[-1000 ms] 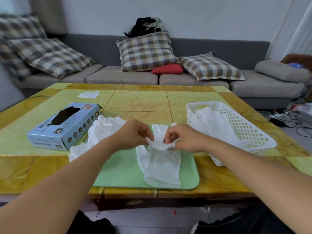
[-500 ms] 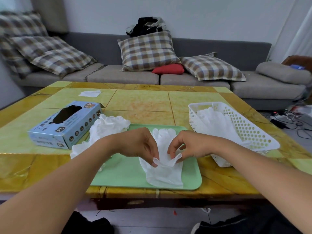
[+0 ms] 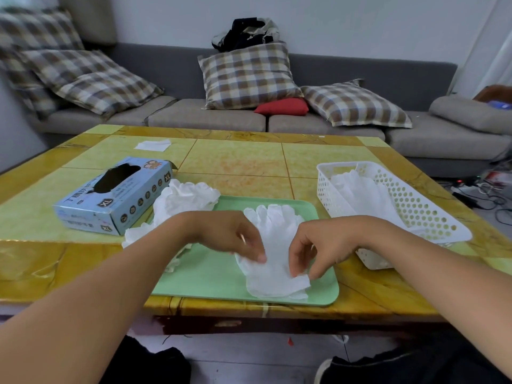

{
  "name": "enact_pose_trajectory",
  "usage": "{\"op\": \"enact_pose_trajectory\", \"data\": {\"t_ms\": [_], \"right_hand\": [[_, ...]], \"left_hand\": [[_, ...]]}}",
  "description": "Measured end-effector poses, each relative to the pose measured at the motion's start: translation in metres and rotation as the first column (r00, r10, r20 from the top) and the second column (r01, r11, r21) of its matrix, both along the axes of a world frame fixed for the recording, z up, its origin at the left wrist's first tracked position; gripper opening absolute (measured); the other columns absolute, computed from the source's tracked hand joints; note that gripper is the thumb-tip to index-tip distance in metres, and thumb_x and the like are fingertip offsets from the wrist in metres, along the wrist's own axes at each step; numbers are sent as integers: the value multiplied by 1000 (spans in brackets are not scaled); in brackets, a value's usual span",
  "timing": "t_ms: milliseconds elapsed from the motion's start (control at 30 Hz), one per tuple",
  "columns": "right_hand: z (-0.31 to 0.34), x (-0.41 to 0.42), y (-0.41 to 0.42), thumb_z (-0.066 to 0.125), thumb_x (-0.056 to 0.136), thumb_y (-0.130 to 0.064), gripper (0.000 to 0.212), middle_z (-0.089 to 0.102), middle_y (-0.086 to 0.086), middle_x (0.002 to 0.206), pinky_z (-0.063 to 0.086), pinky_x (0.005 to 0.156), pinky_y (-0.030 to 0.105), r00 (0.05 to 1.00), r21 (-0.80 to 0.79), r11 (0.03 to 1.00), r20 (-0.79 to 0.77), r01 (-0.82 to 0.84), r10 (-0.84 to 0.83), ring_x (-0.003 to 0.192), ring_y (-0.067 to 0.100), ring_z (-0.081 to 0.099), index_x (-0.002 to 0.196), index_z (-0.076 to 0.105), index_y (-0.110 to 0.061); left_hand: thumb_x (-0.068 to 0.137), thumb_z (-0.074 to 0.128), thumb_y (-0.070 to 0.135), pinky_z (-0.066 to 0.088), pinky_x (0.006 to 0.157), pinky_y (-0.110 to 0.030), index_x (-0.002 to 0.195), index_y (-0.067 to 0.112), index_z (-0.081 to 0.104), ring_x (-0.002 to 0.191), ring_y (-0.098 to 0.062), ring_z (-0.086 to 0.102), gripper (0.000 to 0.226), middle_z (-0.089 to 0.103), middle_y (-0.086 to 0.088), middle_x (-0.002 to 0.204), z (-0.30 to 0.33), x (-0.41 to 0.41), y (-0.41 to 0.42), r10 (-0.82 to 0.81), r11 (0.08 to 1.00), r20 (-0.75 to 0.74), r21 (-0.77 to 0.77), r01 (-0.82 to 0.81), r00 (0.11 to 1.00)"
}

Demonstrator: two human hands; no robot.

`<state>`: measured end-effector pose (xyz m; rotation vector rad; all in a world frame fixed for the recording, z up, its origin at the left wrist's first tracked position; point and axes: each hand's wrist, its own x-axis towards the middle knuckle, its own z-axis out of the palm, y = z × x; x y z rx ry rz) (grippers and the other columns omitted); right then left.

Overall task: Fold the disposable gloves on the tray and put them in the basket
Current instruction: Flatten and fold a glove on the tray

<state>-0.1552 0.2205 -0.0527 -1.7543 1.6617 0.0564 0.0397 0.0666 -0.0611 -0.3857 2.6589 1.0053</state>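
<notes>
A white disposable glove (image 3: pixel 275 245) lies flat on the green tray (image 3: pixel 210 278), fingers pointing away from me. My left hand (image 3: pixel 230 234) pinches its left edge near the cuff. At the cuff's right corner my right hand (image 3: pixel 315 245) holds the glove with its fingertips. A loose heap of white gloves (image 3: pixel 180 200) rests on the tray's far left corner and spills onto the table. The white perforated basket (image 3: pixel 424 214) stands to the right of the tray with folded gloves (image 3: pixel 360 195) inside.
A blue glove box (image 3: pixel 116 195) marked XL lies left of the tray. A white paper piece (image 3: pixel 153 145) sits far left on the yellow-green tiled table (image 3: pixel 235 159). A grey sofa with plaid cushions is behind. Cables lie on the floor at right.
Both hands have moved down and toward me, bringing the lifted glove cuff down so the glove now lies spread flat on the tray.
</notes>
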Motion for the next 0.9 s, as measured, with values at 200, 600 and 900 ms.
{"op": "enact_pose_trajectory", "data": {"t_ms": [200,600,900], "right_hand": [[-14,3,-20,75,90,-27,10,75,-9,87,55,76,26,943,-447,830,148,333,-299,80,4,67,97,79,-21],[-49,12,-96,79,76,-40,30,74,4,84,58,73,39,773,-490,664,34,565,-633,81,23,71,81,75,-11],[-51,21,-98,72,84,-22,13,63,-13,66,49,63,28,763,-597,545,189,589,-618,66,12,62,71,72,-20]], "left_hand": [[84,76,49,39,59,-15,116,16,66,75,-2,56,47,68,3,99,-23,-15,-35,454,816,-297,-238,-526,840],[88,73,42,45,59,-22,92,14,68,52,-18,50,29,58,-7,69,-41,-30,-41,568,821,-46,-39,-570,821],[92,71,24,38,54,-24,75,14,61,58,-22,42,22,51,-11,73,-42,-24,-39,581,809,-29,124,-574,813]]}}
